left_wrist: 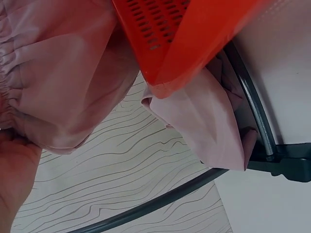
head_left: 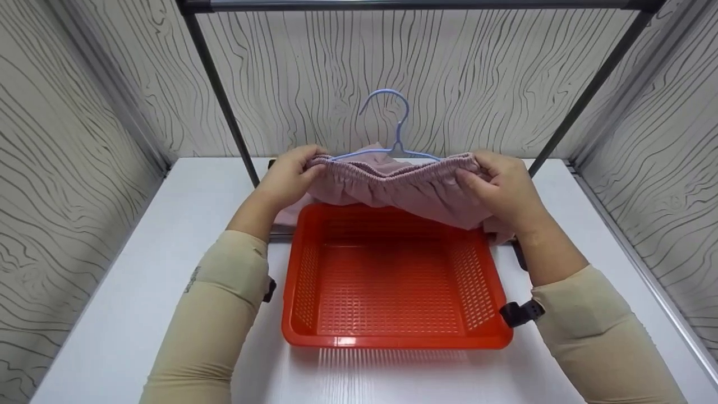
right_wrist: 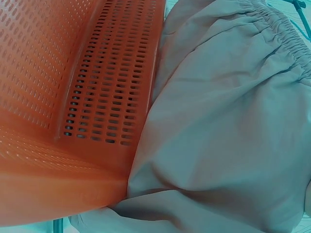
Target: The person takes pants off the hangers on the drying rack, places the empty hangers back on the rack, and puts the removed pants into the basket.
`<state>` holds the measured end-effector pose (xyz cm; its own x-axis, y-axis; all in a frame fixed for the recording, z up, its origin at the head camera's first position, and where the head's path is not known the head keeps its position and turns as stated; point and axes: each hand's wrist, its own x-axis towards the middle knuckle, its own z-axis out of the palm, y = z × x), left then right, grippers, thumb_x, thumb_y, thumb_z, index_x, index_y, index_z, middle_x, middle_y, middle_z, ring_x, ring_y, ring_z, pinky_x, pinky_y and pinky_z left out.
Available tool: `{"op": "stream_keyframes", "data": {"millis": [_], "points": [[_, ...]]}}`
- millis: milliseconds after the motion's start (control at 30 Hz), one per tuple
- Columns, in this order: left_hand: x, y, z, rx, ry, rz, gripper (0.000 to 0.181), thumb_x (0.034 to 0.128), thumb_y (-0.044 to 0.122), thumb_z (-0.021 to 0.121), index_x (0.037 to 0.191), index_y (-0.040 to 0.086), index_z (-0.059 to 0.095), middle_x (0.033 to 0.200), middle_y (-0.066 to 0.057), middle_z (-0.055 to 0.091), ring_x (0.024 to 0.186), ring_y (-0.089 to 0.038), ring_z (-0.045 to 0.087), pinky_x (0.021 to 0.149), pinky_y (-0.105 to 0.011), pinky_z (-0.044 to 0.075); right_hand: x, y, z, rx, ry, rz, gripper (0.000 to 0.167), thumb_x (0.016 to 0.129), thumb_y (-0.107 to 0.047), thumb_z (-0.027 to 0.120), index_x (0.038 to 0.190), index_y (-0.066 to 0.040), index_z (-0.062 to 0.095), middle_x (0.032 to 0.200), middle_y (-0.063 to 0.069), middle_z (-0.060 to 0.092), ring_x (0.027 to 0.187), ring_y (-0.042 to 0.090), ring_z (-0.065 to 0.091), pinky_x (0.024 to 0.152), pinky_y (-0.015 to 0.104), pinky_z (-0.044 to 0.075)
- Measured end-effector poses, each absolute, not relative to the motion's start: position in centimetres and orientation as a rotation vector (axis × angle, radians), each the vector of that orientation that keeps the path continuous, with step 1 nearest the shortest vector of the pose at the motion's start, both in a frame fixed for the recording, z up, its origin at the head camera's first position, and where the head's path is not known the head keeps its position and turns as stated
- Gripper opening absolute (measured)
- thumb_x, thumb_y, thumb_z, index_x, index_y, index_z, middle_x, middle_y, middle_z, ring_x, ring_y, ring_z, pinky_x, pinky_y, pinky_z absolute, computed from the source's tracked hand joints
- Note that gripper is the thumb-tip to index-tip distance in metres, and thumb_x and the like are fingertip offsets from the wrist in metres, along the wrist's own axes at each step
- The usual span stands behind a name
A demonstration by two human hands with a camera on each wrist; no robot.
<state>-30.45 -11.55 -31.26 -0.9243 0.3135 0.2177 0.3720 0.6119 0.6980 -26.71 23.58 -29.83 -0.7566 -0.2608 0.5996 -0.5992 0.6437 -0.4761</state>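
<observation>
A pink garment with a gathered elastic waistband (head_left: 412, 193) is stretched sideways between both hands in the head view. My left hand (head_left: 287, 177) pinches the left end of the waistband, thumb in front. At the other end, my right hand (head_left: 502, 188) pinches the band between thumb and fingers. A blue hanger (head_left: 399, 132) stands with its hook upward, its shoulders running down behind the front waistband edge; its lower part is hidden by the cloth. In the left wrist view, loose fabric (left_wrist: 204, 121) hangs beneath the basket's corner.
A red perforated basket (head_left: 392, 341) sits on the white table (head_left: 140, 269) just in front of the garment. Around the back stands a dark rack, with its top bar (head_left: 420, 5) overhead and posts (head_left: 221, 95) on either side. Wood-patterned walls surround the table.
</observation>
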Motion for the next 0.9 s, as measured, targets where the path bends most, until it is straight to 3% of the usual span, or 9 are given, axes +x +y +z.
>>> {"op": "stream_keyframes", "data": {"millis": [200, 467, 633, 900], "points": [[-30.3, -11.3, -31.1, -0.505, -2.737, -1.143, 0.013, 0.0862, 0.019, 0.063, 0.098, 0.015, 0.065, 0.096, -0.001, 0.059, 0.089, -0.016, 0.051, 0.081, -0.031, 0.046, -26.6, 23.5, -29.5, 0.657, -2.38, 1.002, 0.007, 0.082, -0.014, 0.065, 0.082, -0.008, 0.067, 0.076, 0.003, 0.066, 0.068, 0.005, 0.052, 0.062, 0.017, 0.039], [-30.1, -11.1, -30.9, -0.532, -2.706, -0.999, 0.008, 0.0883, 0.014, 0.06, 0.091, 0.012, 0.066, 0.093, -0.002, 0.063, 0.088, -0.015, 0.055, 0.081, -0.032, 0.047, -26.5, 23.5, -29.3, 0.653, -2.356, 1.097, 0.008, 0.08, -0.006, 0.063, 0.083, -0.007, 0.071, 0.078, 0.001, 0.066, 0.07, 0.002, 0.055, 0.065, 0.015, 0.042], [-29.9, -10.9, -30.7, -0.556, -2.685, -0.93, 0.005, 0.0878, 0.013, 0.06, 0.085, 0.012, 0.064, 0.088, -0.001, 0.061, 0.083, -0.015, 0.054, 0.075, -0.03, 0.047, -26.6, 23.8, -29.2, 0.678, -2.322, 1.103, 0.007, 0.077, -0.003, 0.062, 0.076, -0.004, 0.069, 0.074, 0.003, 0.065, 0.068, 0.001, 0.053, 0.064, 0.015, 0.041], [-29.8, -10.8, -30.8, -0.541, -2.654, -0.85, 0.011, 0.0889, 0.014, 0.059, 0.094, 0.011, 0.068, 0.093, -0.003, 0.063, 0.089, -0.015, 0.057, 0.082, -0.03, 0.048, -26.5, 24.2, -28.7, 0.707, -2.302, 1.058, 0.008, 0.076, -0.001, 0.063, 0.074, -0.004, 0.069, 0.074, 0.004, 0.066, 0.068, -0.002, 0.053, 0.064, 0.014, 0.04]]}}
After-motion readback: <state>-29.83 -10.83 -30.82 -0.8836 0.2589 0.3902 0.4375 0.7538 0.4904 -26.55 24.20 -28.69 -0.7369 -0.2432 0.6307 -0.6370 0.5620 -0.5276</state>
